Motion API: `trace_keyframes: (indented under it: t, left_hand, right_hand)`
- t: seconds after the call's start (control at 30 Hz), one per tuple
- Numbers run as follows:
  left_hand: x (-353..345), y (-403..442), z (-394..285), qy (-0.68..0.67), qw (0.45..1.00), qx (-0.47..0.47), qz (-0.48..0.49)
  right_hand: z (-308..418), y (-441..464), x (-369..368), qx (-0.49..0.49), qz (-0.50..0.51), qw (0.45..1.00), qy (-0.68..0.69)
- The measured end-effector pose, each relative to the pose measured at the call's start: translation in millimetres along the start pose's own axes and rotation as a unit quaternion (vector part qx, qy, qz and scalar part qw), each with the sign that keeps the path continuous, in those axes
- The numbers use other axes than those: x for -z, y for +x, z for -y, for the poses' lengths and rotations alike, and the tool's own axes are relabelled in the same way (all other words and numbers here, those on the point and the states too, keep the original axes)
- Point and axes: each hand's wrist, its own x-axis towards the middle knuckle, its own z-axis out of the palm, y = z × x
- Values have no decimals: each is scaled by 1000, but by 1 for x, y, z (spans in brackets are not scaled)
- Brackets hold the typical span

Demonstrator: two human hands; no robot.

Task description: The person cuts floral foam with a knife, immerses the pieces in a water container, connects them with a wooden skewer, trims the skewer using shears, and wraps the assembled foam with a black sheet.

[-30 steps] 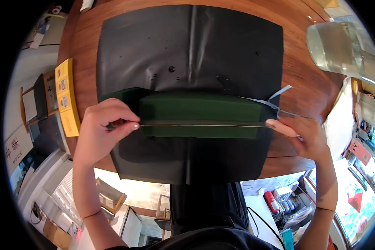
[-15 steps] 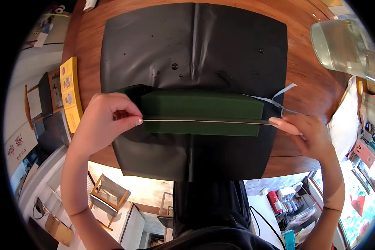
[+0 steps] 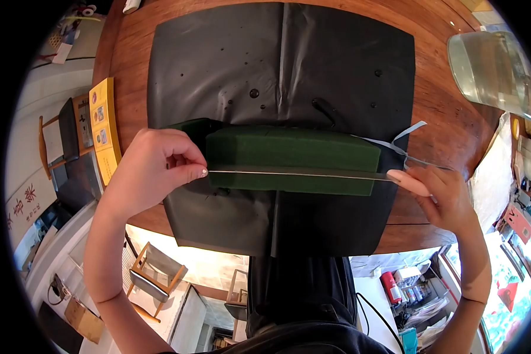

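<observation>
A long dark green block of floral foam point(image 3: 289, 147) lies crosswise on a black sheet point(image 3: 218, 53). Across its near part runs the long thin blade of a knife point(image 3: 301, 173), seen almost edge-on; whether it has cut in, I cannot tell. My left hand point(image 3: 159, 168) pinches the blade's left end between thumb and fingertips. At the other end my right hand point(image 3: 439, 192) is closed around the knife, its grip hidden by the fingers. Another dark green piece point(image 3: 196, 127) shows partly behind my left hand. Beside my right hand lies a pale ribbon point(image 3: 404, 134).
Water drops point(image 3: 254, 93) dot the black sheet, which covers part of a wooden table point(image 3: 436, 71). A large glass vessel of water point(image 3: 484, 68) stands at the right. A yellow box point(image 3: 103, 127) lies on the left, and white cloth-like material point(image 3: 492, 171) hangs at the right edge.
The whole view has shifted slightly, so things sit a little farther right. A bit more of the blade's dark face shows; both hands keep their hold at its ends.
</observation>
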Motion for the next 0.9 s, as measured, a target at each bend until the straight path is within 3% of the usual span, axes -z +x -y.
trace_keyframes:
  t: [0.9]
  left_hand:
    - [3,2,1,13,998,-43,-35]
  right_hand:
    - [-6,1,0,-11,-13,1000,15]
